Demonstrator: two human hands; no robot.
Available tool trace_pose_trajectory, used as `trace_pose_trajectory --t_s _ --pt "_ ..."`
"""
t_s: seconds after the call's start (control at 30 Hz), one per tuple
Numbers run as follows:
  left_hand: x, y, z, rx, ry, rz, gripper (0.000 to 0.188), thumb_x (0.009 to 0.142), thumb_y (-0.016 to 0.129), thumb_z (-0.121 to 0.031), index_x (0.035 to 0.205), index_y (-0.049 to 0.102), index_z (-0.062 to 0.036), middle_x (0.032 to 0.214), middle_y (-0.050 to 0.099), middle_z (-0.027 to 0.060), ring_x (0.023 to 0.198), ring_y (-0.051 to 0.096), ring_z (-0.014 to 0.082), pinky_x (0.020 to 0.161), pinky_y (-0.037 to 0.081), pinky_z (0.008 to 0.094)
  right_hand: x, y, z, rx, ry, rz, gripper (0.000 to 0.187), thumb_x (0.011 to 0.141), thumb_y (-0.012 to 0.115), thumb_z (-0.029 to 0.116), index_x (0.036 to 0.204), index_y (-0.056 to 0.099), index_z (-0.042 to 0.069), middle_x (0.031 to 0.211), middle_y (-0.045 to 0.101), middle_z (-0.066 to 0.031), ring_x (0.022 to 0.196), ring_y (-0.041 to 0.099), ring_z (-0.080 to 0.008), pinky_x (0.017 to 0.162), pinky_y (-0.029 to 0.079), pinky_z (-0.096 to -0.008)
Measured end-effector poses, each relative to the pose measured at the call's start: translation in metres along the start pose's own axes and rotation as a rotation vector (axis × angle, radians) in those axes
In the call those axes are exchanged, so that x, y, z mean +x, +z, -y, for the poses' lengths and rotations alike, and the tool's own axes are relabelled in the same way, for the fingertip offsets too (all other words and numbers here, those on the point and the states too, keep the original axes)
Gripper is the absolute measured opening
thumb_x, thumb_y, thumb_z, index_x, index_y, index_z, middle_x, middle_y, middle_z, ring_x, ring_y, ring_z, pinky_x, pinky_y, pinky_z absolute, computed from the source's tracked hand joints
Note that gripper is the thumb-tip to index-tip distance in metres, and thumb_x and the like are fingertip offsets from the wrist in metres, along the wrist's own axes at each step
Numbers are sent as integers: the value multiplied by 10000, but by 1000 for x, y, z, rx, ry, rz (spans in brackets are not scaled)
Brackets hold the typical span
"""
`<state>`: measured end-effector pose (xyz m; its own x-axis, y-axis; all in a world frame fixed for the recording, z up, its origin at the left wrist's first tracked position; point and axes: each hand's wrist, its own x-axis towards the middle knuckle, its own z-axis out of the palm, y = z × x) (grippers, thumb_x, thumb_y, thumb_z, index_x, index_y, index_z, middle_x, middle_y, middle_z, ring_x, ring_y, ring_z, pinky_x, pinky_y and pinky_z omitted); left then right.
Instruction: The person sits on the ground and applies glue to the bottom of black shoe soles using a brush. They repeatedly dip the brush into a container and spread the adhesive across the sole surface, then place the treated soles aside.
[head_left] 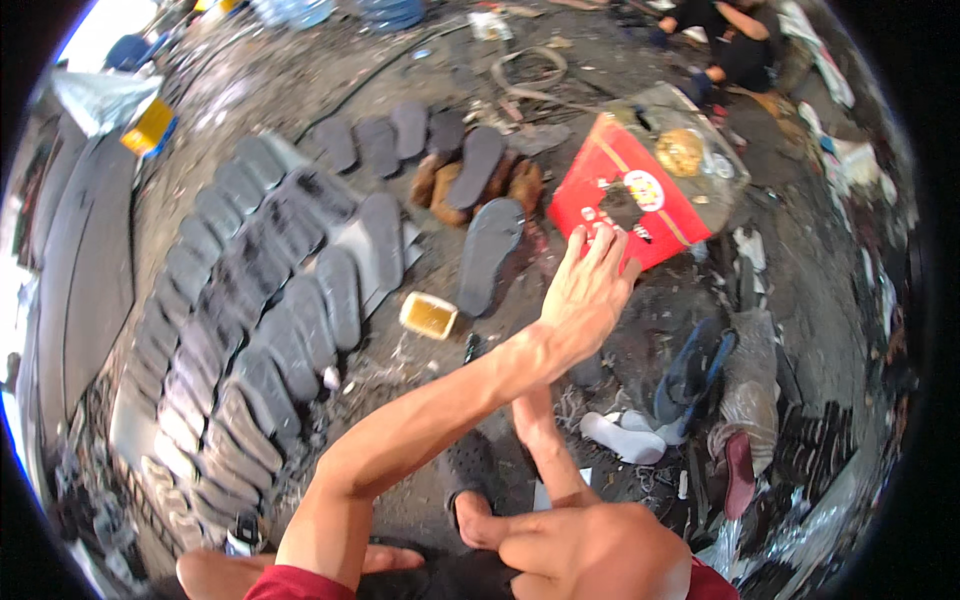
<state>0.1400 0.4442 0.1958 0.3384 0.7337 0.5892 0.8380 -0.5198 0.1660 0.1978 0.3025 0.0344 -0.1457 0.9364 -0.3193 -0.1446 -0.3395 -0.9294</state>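
My left hand (585, 290), fingers spread and empty, reaches over the floor (420, 100) toward the red tin box (625, 195). A dark sole (490, 255) lies just beside; sole rows (250, 330) left. My right hand (570, 545): fingers curled, contents unclear.

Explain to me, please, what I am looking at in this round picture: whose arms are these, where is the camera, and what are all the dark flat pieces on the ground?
There is no machine here. A person wears a wide-angle camera on the head, looking down, so straight lines bend near the rim.

The forearm crossing the middle ends in the left hand, open with fingers spread, reaching toward a red tin box. It holds nothing. The other arm passes underneath, so the right hand is hidden; I cannot tell what it does.

On the dirty ground lie many dark shoe soles in overlapping rows, one single dark sole near the hand, and a small yellow container. Another person sits at the top edge.
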Motion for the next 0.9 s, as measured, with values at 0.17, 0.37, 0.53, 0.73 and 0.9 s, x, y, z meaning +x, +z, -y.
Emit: trace_pose_trajectory --t_s 0.17,0.37,0.53,0.73,0.9 --pt "-143 -112 18 -214 -513 -157 221 774 894 -125 943 756 -93 952 717 47 1017 655 315 929 477 471 2 32 5 133 137 61 399 1089 692 322 1395 654 70 1200 702 1 1048 655 -106 965 563 -322" --pt "-339 -201 -18 -121 -1495 -332 267 922 909 -184 864 704 -22 789 658 -11 799 588 116 746 484 326 28 51 -9 -86 76 145 258 1079 714 252 1274 698 85 1031 710 52 881 624 -64 765 501 -280" --pt "-419 -277 -61 -40 -1608 -533 141 952 862 -109 924 769 -6 844 730 12 818 614 92 778 497 295 76 62 -3 -55 -18 147 335 1062 754 198 1328 674 12 946 752 -9 789 645 -90 714 497 -264" --pt "-421 -334 -90 8 -1643 -669 179 965 867 -110 897 740 -6 873 750 33 849 657 106 822 520 286 105 47 -42 -353 -106 23 416 1045 796 289 1293 656 -15 963 784 -92 754 678 -135 637 529 -288" --pt "-395 -360 -112 -44 -1557 -821 227 942 874 -37 847 669 -24 889 661 13 869 587 98 809 487 274 102 12 -34 -480 -159 -70 318 1082 746 299 1177 687 1 992 761 -108 891 728 -191 712 575 -333"
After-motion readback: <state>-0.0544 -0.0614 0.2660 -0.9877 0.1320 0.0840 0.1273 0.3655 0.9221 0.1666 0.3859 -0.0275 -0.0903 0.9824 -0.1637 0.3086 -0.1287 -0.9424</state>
